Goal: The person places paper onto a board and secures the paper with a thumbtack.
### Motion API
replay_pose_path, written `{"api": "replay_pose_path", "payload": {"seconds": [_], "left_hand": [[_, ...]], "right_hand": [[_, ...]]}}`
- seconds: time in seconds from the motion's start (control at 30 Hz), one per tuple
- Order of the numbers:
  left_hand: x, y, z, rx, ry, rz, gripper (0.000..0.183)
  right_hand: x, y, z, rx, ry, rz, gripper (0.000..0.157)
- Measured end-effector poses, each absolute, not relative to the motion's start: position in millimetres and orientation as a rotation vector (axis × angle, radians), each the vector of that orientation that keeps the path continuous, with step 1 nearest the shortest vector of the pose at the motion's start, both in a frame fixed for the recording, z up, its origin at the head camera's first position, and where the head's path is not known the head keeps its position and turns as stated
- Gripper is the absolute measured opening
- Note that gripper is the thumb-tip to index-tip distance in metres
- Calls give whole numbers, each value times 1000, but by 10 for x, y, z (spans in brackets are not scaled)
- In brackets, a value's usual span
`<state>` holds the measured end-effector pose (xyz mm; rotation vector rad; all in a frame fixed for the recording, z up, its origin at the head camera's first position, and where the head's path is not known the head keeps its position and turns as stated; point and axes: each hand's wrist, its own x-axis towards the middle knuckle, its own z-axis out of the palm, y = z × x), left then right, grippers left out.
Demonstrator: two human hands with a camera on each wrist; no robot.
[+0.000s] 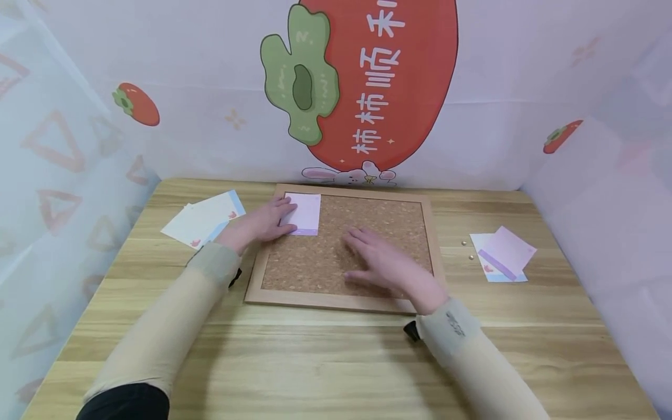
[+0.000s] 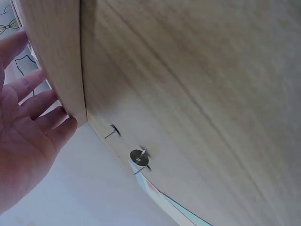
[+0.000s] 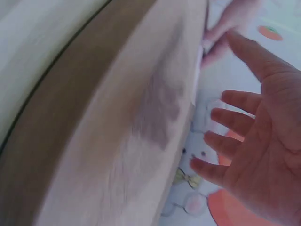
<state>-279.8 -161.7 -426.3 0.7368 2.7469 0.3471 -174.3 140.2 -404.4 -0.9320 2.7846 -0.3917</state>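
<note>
A cork board [image 1: 325, 262] in a pale wooden frame lies flat on the wooden counter [image 1: 315, 361], at the middle of its far half. A pink note [image 1: 306, 213] with a purple strip along its near edge lies on the cork in the board's far left corner. The left hand [image 1: 265, 221] reaches over the left side of the frame, its fingers spread, with fingertips and thumb on the left edge of the note. The right hand [image 1: 385, 259] hangs over the right half of the cork, fingers straight and slightly apart, gripping nothing. On the counter to the left of the board, near the left forearm, lie overlapping white sheets [image 1: 196, 221] with blue edges; the left wrist view shows several metal tacks [image 2: 139, 157] beside them, points exposed. To the right of the board, two small round tacks [image 1: 471, 257] sit just beside a white-and-blue sheet [image 1: 482, 240], and a second pink note [image 1: 508, 248] lies askew across that sheet. Behind the counter, a pale backdrop [image 1: 210, 52] carries a large red fruit with a green leafy top.
</note>
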Motion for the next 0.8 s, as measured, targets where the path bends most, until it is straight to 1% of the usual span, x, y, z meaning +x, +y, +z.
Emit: {"api": "replay_pose_path", "payload": {"seconds": [0.13, 0.37, 0.57, 0.8], "left_hand": [[-2811, -1634, -4269, 753, 2758, 320, 68], [-2801, -1621, -4272, 743, 2761, 289, 68], [-2786, -1605, -4272, 731, 2762, 303, 67], [-2793, -1613, -4273, 720, 2767, 313, 67]], "right_hand": [[-1893, 1152, -4117, -900, 2743, -346, 84], [-2108, 812, -4245, -868, 2727, -265, 82], [-2175, 688, -4307, -857, 2708, -222, 80], [-2209, 662, -4307, -843, 2674, -225, 81]]}}
